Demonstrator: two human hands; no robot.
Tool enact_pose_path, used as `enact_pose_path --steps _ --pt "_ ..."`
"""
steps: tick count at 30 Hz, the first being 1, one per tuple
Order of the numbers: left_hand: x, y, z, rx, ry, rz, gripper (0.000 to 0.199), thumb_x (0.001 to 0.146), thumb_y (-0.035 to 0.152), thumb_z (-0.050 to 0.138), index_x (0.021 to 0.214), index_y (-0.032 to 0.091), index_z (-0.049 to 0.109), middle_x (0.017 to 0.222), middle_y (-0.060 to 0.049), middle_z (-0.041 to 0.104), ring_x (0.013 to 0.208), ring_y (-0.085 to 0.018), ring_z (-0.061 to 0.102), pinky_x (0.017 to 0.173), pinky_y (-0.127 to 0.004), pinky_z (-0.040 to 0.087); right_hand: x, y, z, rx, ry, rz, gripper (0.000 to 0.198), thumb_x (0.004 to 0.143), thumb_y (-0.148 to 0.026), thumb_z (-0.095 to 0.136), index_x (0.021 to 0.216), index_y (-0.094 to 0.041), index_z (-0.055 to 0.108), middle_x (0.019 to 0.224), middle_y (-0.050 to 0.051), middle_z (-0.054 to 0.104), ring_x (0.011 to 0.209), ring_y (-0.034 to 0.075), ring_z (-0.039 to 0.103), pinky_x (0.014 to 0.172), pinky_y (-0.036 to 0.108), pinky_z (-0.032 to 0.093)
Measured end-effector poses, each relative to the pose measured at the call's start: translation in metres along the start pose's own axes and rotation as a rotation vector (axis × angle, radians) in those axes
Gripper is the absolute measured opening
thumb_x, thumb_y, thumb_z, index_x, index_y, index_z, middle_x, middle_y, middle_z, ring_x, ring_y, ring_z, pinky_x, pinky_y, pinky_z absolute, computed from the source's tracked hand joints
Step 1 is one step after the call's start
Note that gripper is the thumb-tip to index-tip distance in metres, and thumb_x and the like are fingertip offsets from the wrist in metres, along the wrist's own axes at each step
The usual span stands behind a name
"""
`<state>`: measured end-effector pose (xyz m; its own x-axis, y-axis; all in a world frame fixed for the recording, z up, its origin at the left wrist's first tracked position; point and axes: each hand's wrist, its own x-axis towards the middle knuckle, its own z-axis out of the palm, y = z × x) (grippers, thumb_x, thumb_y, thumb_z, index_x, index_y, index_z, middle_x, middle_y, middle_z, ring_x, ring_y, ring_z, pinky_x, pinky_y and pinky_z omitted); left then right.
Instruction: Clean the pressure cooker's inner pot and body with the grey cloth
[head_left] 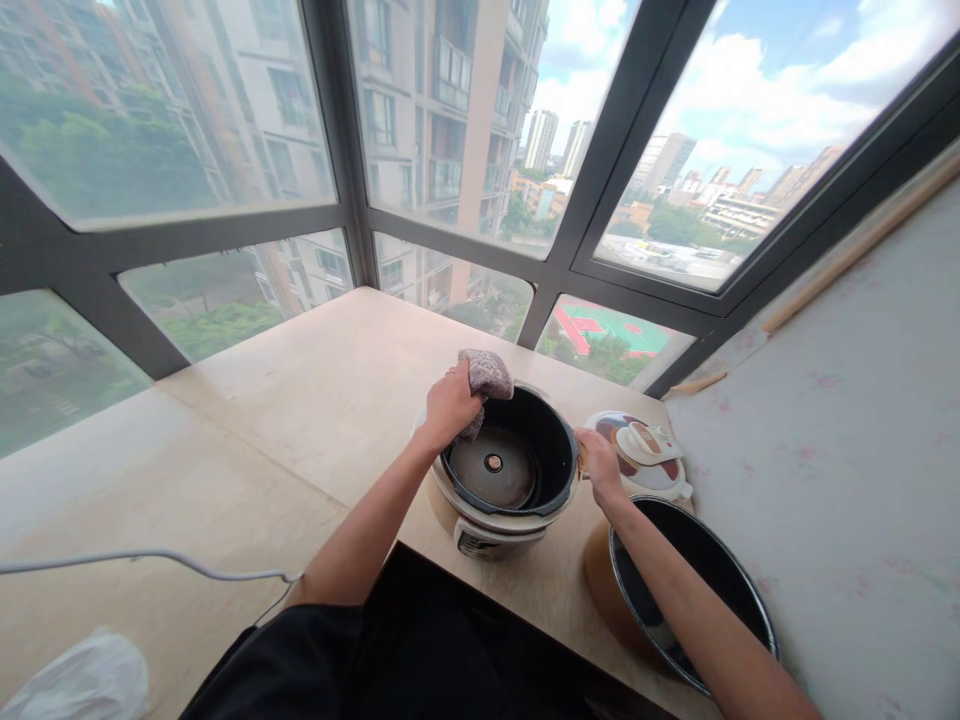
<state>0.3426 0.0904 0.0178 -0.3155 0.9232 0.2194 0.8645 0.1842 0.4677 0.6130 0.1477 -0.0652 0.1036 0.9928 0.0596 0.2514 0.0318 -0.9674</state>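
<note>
Two bare hands flank the cooker (442, 505), which stands upright and open on the desk (262, 420) directly before you, its control panel (495, 541) facing you. Your left hand (452, 405) is closed on a bunched cloth (490, 374) at the far-left rim; one fold stands up above the fingers and another hangs below them, inside the mouth. Whether that fold touches the inner wall cannot be told. Your right hand (600, 462) lies against the cooker's right side, fingers bent; whether they clasp a handle or merely brace the edge is hidden. Note the governing relation: the cavity lies to the right of and below your left hand, with the round heating plate (510, 482) at its bottom. The opening is round and offers no long axis; the cloth-bearing hand is the nearer to the far-left wall, the other to the right wall. Beyond your right hand, the lid (641, 440) rests near the papered wall (817, 440); beneath your right forearm stands the pot (600, 565), open upward, apart from the cooker.
</note>
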Motion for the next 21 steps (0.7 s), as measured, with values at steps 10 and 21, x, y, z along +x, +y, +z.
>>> enact_pose_path --steps 10,21 --pt "0.013 0.012 0.004 0.096 -0.055 0.006 0.051 0.082 0.023 0.054 0.13 0.009 0.05 0.111 -0.018 0.067 0.105 -0.032 0.066 0.088 -0.039 0.049 0.0 0.0 0.0 0.034 0.001 0.032 0.03 0.066 -0.047 0.06 0.073 -0.02 0.071 0.086 0.006 0.073 0.091 0.025 0.062 0.089 0.036 0.045" --pt "-0.03 -0.02 -0.018 0.059 -0.064 0.053 0.038 0.081 0.018 0.05 0.119 0.018 0.053 0.113 -0.014 0.064 0.1 -0.032 0.065 0.085 -0.041 0.05 -0.006 -0.005 -0.002 0.026 -0.066 -0.037 0.028 0.072 -0.047 0.058 0.072 -0.021 0.066 0.083 0.005 0.07 0.091 0.024 0.062 0.087 0.035 0.046"
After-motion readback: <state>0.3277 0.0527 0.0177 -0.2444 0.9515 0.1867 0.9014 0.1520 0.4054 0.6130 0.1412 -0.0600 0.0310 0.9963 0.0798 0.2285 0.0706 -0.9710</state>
